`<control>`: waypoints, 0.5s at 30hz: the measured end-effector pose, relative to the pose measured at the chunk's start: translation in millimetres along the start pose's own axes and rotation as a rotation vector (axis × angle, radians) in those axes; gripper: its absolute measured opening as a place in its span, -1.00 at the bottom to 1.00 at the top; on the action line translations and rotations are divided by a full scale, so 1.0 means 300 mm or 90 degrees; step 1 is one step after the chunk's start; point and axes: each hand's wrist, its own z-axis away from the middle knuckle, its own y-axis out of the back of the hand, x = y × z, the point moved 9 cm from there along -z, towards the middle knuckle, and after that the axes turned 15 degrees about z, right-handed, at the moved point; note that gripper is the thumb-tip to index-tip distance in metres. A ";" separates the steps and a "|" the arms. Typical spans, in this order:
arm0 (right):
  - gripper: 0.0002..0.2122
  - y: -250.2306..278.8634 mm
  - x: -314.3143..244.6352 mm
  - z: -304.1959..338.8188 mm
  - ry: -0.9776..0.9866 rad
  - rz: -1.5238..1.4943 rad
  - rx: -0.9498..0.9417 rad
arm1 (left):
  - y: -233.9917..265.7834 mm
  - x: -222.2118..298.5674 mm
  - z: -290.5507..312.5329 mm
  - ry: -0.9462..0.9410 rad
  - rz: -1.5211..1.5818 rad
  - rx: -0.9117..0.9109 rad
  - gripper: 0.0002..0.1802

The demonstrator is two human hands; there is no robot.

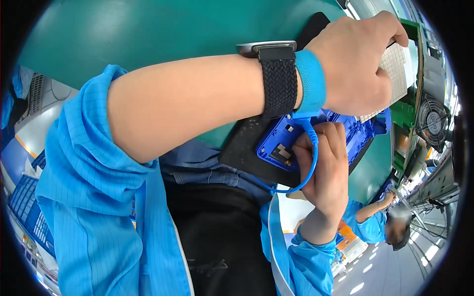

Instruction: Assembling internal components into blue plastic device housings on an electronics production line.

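Observation:
My left arm, with a watch and a blue wrist strap, stretches across the bench to the right. My left hand (353, 64) is closed, fingers curled, over a sheet of small pale squares (395, 69); its fingertips are partly hidden, so any held piece cannot be made out. Nearer to me lies an open blue plastic housing (269, 143), with a dark insert and small metal parts in it. My right hand (326, 163) is closed on this housing, fingers bent over its middle. A blue cord (315, 163) runs from the wrist strap past my right hand.
Under the housing lies a black mat (242, 148) on the green bench top (148, 29). A green rack (407, 108) and a fan (432, 121) stand at the right. Another person in blue (368, 222) works at the lower right. Blue baskets (29, 207) stand at the left.

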 end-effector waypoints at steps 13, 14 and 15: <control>-0.78 0.099 0.128 0.151 -0.124 -0.151 0.185 | 0.018 0.101 -0.030 -0.031 0.158 -0.043 -0.49; -0.78 0.112 0.140 0.199 -0.127 -0.150 0.199 | 0.015 0.113 -0.028 -0.036 0.157 -0.056 -0.49; -0.80 0.101 0.147 0.240 -0.121 -0.258 0.164 | 0.029 0.113 -0.023 -0.013 0.137 -0.047 -0.48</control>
